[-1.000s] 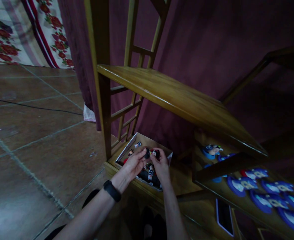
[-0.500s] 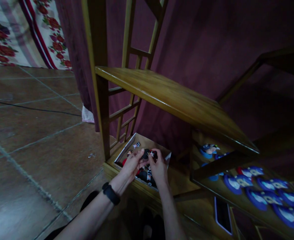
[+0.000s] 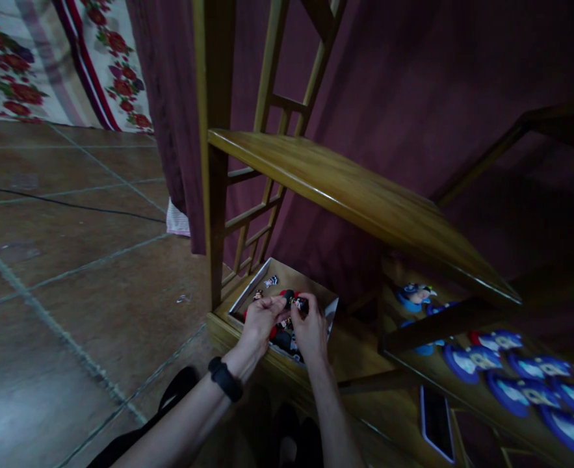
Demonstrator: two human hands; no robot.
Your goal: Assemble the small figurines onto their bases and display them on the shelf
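My left hand (image 3: pixel 261 320) and my right hand (image 3: pixel 310 328) meet over a shallow open cardboard box (image 3: pixel 329 317) on the low wooden shelf. Between them they hold a small dark figurine (image 3: pixel 296 301) with red and white details; it seems to have a round dark base. The left fingers pinch the base side, and the right fingers close around the figure side. Below the hands, several more small figures and dark and red round pieces lie in the box. One small black-and-white figure (image 3: pixel 271 281) lies near the back left corner. My hands partly cover the contents.
A wooden shelf board (image 3: pixel 345 188) juts out above the box, with an upright post (image 3: pixel 215 227) at its left. Several blue-based figurines (image 3: pixel 506 390) stand at the right. A phone (image 3: pixel 437 422) lies below them. A cable (image 3: pixel 72 203) crosses the tiled floor.
The whole view has shifted slightly, so the shelf and box appear a little farther right. Both hands still hold the figurine, with a red part now showing beside its dark base.
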